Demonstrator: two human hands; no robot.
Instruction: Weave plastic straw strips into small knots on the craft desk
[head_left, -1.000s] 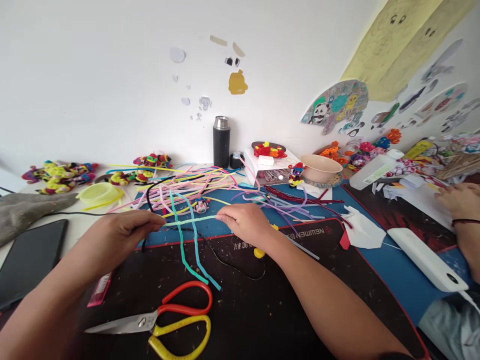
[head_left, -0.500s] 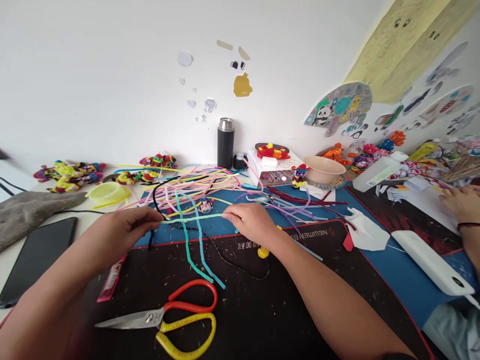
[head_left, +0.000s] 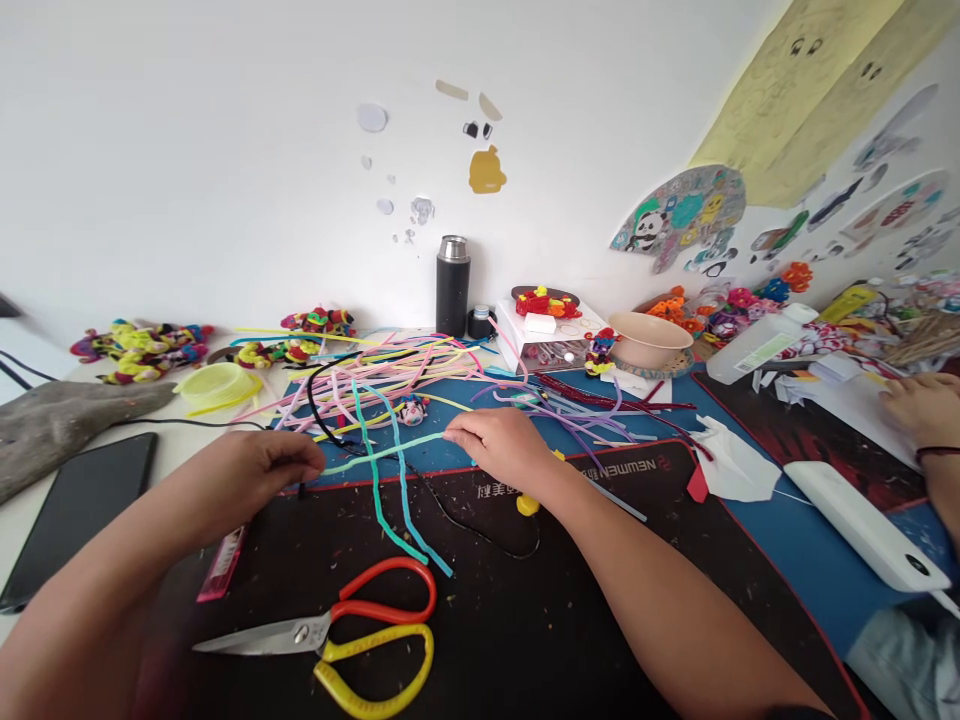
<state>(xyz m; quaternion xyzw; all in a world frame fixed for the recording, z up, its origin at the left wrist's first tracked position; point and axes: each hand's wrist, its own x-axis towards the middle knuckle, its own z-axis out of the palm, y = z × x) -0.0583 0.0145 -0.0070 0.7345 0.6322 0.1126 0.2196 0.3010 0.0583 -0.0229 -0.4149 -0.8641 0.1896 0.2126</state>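
Note:
A pale green pipe cleaner stretches between my two hands. My left hand pinches its left end, and my right hand pinches the right end a little higher. Beneath or against it, a teal pipe cleaner and a light blue pipe cleaner run toward me, crossing its line; whether they touch it I cannot tell. Scissors with one red and one yellow handle lie on the black mat nearer to me. Beside my left wrist rests a pink packet.
Behind my hands lies a pile of pastel pipe cleaners. A black flask stands at the wall, with a beige bowl farther right. A phone is at left. Another person's hand rests at the far right.
My left hand has moved down and slightly left, so the pale green pipe cleaner now slopes down to the left. My right hand has stayed in nearly the same place.

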